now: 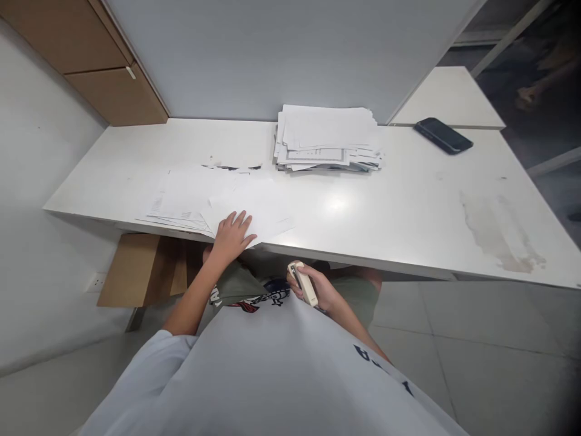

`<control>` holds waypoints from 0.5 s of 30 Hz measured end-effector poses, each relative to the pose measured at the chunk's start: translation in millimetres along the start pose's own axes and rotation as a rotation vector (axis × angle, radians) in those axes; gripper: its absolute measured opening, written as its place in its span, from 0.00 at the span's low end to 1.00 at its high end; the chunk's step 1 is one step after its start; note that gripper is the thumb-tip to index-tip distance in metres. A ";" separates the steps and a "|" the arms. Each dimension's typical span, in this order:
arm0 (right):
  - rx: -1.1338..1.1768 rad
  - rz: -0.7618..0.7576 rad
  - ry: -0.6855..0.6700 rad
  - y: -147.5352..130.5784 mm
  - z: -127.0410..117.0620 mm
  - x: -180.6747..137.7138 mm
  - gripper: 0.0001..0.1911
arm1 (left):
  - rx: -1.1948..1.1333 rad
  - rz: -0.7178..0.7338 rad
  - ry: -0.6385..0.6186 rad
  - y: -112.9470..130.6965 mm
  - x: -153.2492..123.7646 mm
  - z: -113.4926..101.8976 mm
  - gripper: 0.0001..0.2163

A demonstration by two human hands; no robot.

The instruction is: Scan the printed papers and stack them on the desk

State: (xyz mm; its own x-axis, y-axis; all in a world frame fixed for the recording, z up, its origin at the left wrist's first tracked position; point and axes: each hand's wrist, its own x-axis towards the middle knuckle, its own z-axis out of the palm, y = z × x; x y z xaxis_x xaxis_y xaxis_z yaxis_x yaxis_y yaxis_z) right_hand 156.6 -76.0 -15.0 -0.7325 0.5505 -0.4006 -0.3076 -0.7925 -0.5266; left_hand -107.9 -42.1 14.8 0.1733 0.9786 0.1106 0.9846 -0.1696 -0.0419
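My left hand lies flat with its fingers spread on white paper sheets at the front edge of the desk. More loose sheets overlap to the left of it, some with faint print. Below the desk edge, in front of my shirt, my right hand is wrapped round a cream-coloured stapler. The stapler points up and toward the desk, apart from the paper. Part of my right hand's fingers is hidden behind it.
A thick stack of papers stands against the grey panel at the back of the white desk. A dark phone lies at the right rear. Cardboard-coloured box sits under the desk's left end. At far right another person's hand shows.
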 end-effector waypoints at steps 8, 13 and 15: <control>0.041 -0.018 0.048 6.6 -6.3 -7.4 0.13 | 0.186 0.091 -0.142 -6.9 29.4 -15.3 0.21; -0.034 -0.132 0.081 1.6 -3.7 -10.5 0.13 | 0.205 0.015 -0.050 -0.5 29.5 -37.0 0.19; -0.059 -0.196 0.111 -1.1 -2.5 -10.1 0.13 | 0.133 0.080 0.049 14.7 25.2 -39.8 0.18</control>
State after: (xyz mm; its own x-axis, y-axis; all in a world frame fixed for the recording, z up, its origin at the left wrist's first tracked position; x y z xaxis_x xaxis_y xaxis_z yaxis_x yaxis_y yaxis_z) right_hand 165.8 -80.1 -12.3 -0.5896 0.7207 -0.3647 -0.3990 -0.6524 -0.6443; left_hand -88.2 -24.6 56.5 0.2549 0.9554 0.1493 0.9566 -0.2266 -0.1832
